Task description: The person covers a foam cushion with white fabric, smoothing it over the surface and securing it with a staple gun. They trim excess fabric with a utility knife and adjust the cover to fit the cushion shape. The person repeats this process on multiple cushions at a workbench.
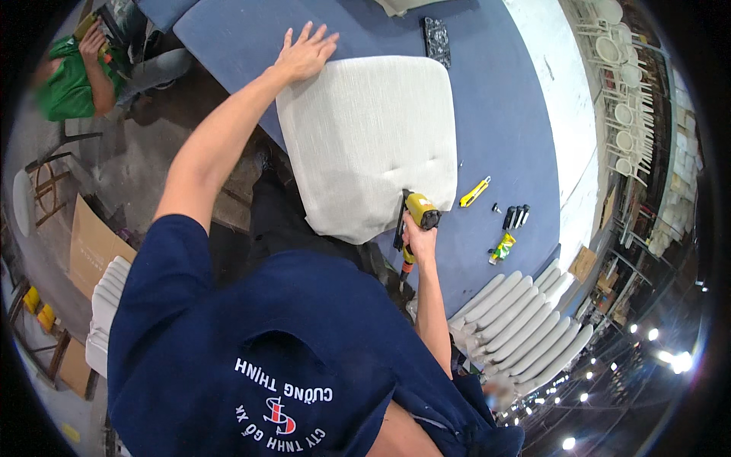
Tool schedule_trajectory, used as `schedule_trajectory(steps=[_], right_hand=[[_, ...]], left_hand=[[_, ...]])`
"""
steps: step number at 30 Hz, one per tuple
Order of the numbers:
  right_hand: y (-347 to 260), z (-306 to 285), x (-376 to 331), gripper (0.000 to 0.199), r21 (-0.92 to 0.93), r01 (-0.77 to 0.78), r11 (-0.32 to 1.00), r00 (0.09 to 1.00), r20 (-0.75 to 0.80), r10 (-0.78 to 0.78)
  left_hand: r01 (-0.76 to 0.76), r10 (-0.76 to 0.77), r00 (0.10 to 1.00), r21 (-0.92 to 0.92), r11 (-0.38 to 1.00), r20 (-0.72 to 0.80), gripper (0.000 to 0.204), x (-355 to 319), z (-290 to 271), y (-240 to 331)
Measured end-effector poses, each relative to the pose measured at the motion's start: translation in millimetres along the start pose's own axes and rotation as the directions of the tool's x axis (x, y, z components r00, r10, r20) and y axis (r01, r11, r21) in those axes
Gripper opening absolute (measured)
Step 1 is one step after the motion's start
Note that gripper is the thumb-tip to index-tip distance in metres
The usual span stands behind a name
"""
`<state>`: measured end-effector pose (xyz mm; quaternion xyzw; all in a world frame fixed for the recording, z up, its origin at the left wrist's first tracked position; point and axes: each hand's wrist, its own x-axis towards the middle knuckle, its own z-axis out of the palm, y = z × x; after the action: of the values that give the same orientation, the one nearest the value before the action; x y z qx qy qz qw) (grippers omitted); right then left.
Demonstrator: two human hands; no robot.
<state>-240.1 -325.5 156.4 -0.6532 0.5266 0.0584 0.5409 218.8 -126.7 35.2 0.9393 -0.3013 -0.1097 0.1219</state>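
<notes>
Left hand (304, 52) flat, fingers spread, pressing far corner of pale grey fabric-covered seat cushion (369, 145). Cushion lies on blue-covered worktable (502, 99), near its front edge. Right hand (419, 240) fingers clamped round handle of yellow-and-black staple gun (415, 217), nose touching cushion's near edge. Yellow utility knife (474, 192) near, right of cushion. Stacked white cushions (518, 320) below table.

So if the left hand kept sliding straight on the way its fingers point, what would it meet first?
The left hand lies flat on the far corner of the pale cushion, fingers pointing away. Straight on, it would likely leave the cushion edge and reach bare blue tabletop; nothing else shows there.
</notes>
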Motion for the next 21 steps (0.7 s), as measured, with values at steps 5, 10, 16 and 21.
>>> schedule_trajectory(steps=[5, 10, 16, 21], right_hand=[[9, 6, 1, 0.017, 0.069, -0.014, 0.998, 1.000, -0.019, 0.015], [5, 10, -7, 0.017, 0.061, -0.076, 0.995, 0.996, -0.051, 0.079], [-28, 19, -18, 0.020, 0.094, -0.081, 0.992, 0.997, 0.020, 0.079], [-47, 46, -30, 0.033, -0.161, 0.046, 0.986, 0.984, 0.176, -0.017]], left_hand=[[-0.248, 0.248, 0.969, 0.116, 0.962, 0.015, 0.059, -30, 11, 5], [-0.479, 0.457, 0.878, 0.212, 0.852, 0.146, 0.058, -100, -10, 64], [-0.681, 0.680, 0.703, -0.078, 0.728, 0.211, 0.070, -225, 23, 143], [-0.861, 0.865, 0.483, -0.104, 0.498, 0.140, 0.066, -294, 59, 164]])
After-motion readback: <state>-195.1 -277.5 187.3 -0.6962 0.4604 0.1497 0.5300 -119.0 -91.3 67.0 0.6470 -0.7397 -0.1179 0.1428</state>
